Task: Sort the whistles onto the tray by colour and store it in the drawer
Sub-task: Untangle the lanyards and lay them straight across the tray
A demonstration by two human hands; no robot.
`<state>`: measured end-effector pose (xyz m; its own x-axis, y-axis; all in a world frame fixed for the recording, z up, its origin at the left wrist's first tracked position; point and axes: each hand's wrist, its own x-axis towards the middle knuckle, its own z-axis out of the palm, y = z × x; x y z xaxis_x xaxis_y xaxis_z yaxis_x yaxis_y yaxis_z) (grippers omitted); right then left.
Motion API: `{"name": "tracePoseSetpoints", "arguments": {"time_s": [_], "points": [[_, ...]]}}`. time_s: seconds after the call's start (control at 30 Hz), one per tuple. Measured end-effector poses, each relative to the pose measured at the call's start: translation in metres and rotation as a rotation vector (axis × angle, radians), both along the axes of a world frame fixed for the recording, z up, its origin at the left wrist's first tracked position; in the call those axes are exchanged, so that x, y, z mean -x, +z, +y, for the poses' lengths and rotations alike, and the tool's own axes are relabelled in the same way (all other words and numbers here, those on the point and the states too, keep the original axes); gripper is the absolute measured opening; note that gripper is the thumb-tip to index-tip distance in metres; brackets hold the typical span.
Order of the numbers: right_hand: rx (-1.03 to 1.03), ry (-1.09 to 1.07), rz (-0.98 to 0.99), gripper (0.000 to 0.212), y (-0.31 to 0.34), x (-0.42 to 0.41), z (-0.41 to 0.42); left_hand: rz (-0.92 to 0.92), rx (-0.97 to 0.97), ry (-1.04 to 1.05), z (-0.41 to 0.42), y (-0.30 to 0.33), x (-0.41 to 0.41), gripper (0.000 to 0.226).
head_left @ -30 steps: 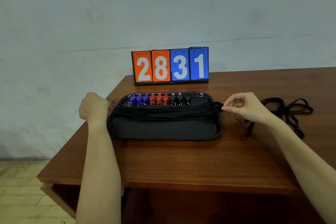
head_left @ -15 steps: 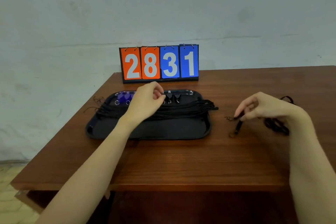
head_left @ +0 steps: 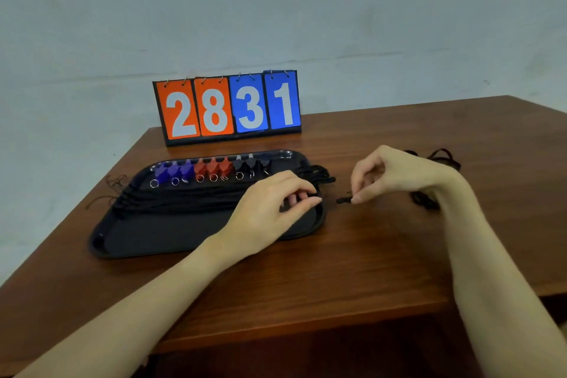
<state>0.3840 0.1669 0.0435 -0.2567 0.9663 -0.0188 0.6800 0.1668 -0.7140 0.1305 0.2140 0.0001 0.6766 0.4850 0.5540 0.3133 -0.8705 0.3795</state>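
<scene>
Right hand (head_left: 395,175) pinches black lanyard end (head_left: 343,200) on worktop (head_left: 352,270), long axis 9-to-3, at 3 o'clock just beside tray (head_left: 190,236); left hand (head_left: 276,202) nearer tray, fingers curled at its right rim over cords (head_left: 184,196), grip unclear; whistles (head_left: 211,169) lined at 12 o'clock

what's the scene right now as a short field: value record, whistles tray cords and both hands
whistles: row along tray's far edge; three blue, three red, three black
tray: black, on wooden table
cords: black bundle lying across tray
left hand: at tray's right end, fingers curled on the cords
right hand: pinches end of a loose black lanyard, right of tray
scoreboard: behind tray, reads 2831
</scene>
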Motion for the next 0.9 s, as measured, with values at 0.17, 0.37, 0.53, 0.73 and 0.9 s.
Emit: {"name": "tracePoseSetpoints", "arguments": {"time_s": [0.17,0.37,0.53,0.73,0.9], "points": [[-0.047,0.066,0.081,0.011,-0.001,0.012,0.002,0.006,0.044,-0.030,-0.002,-0.002,-0.003,0.039],[-0.007,0.093,0.066,0.008,-0.005,0.014,0.005,-0.008,0.035,-0.032,0.000,-0.006,-0.004,0.012],[0.057,0.128,0.164,0.005,-0.005,0.011,0.005,-0.086,0.127,-0.018,0.003,0.001,0.002,0.030],[-0.066,-0.079,0.243,0.023,-0.001,-0.003,-0.002,-0.261,0.191,0.154,0.013,0.014,0.012,0.033],[-0.105,-0.228,0.367,0.041,-0.002,-0.010,0.001,-0.526,0.468,0.272,0.030,0.027,0.025,0.032]]}}
